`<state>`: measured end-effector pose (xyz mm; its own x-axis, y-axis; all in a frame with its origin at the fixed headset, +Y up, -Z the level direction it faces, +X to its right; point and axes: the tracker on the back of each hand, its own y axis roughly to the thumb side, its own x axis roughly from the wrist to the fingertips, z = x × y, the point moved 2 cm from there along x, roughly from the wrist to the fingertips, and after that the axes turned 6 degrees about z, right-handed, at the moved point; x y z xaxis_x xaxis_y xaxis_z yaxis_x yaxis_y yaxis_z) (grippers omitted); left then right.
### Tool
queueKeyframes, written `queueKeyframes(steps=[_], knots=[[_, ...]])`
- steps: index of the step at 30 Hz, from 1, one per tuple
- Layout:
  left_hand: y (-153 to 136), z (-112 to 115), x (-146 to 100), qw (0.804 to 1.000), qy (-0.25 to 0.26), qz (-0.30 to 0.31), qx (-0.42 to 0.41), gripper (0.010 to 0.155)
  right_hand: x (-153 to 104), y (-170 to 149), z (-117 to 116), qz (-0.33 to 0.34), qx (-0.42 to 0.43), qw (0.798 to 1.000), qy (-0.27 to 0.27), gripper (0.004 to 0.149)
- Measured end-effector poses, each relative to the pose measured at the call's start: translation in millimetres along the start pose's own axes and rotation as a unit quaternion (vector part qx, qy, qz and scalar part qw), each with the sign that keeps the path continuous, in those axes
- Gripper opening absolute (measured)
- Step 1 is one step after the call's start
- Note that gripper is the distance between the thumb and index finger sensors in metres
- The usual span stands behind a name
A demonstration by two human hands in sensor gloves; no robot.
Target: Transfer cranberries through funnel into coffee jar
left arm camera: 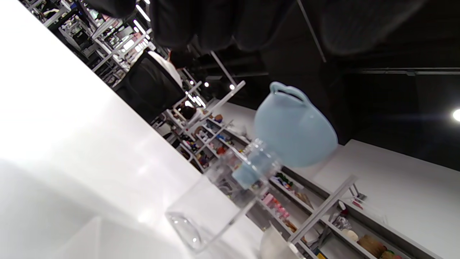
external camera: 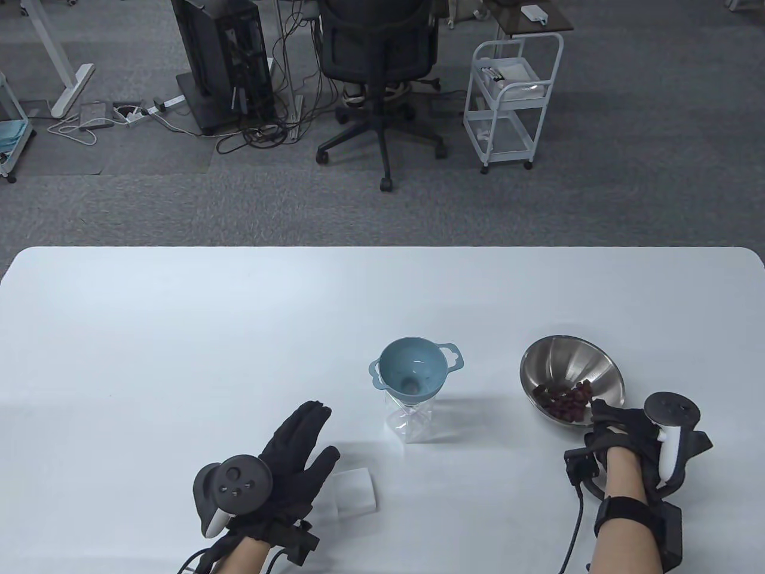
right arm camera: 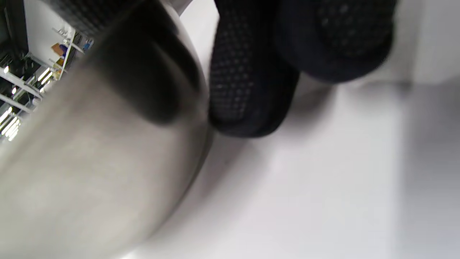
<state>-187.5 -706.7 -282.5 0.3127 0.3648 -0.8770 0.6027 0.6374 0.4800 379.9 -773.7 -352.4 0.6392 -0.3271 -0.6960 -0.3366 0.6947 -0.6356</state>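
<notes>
Gloved fingers (external camera: 605,412) of the right hand (external camera: 627,433) curl over the near rim of the round stainless-steel bowl (external camera: 562,362), gripping it; in the right wrist view dotted black fingertips (right arm camera: 248,90) lie against the bowl's curved steel wall (right arm camera: 90,172) just above the white table (right arm camera: 323,187). That bowl is tipped, its open face turned away from the person, and a small heap of dark red dried cranberries (external camera: 566,400) sits in its lower, near part, close to the gripping fingers. Left of the bowl, and apart from it, stands the clear, faceted plastic coffee jar (external camera: 412,421), upright on the white table (external camera: 179,335), with the pale blue plastic funnel (external camera: 414,372) seated in its mouth; the funnel has two small handle lugs on its rim and its inside shows no berries. From the left wrist view the funnel's spout (left arm camera: 248,174) reaches down into the jar's neck (left arm camera: 260,153). Further left of the jar, the left hand (external camera: 293,457) lies flat with its fingers spread and straight, pointing away from the person and holding nothing; whether the palm touches the tabletop I cannot tell. A small white square lid-like piece (external camera: 357,490) rests on the table just beside that hand's thumb side, between the hand and the jar.
</notes>
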Motion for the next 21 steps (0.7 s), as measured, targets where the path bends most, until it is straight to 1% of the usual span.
queueKeyframes(steps=[4, 7, 9, 12, 15, 21], knots=[[-0.5, 0.2, 0.2, 1.0, -0.001, -0.001, 0.001, 0.071, 0.8, -3.2, -4.0, -0.02, 0.052, 0.998, 0.029, 0.061], [-0.6, 0.6, 0.7, 1.0, -0.004, 0.0, 0.003, 0.071, -0.5, -4.6, -5.9, -0.019, 0.073, 0.997, 0.034, 0.047], [-0.3, 0.9, 1.2, 1.0, -0.007, 0.002, 0.007, 0.071, -2.7, -4.7, -7.1, -0.015, 0.089, 0.995, 0.036, 0.041], [0.0, 1.2, 1.3, 1.0, -0.008, 0.004, 0.012, 0.071, -9.3, -1.6, -7.2, -0.001, 0.103, 0.994, 0.036, 0.039], [0.4, 1.5, 2.0, 1.0, -0.01, 0.008, 0.015, 0.071, -18.9, 9.8, -0.3, 0.025, 0.108, 0.993, 0.035, 0.039], [1.3, 6.5, 4.6, 0.999, -0.023, 0.013, 0.023, 0.071, -47.3, 51.8, 26.4, 0.103, 0.075, 0.992, 0.005, 0.039]])
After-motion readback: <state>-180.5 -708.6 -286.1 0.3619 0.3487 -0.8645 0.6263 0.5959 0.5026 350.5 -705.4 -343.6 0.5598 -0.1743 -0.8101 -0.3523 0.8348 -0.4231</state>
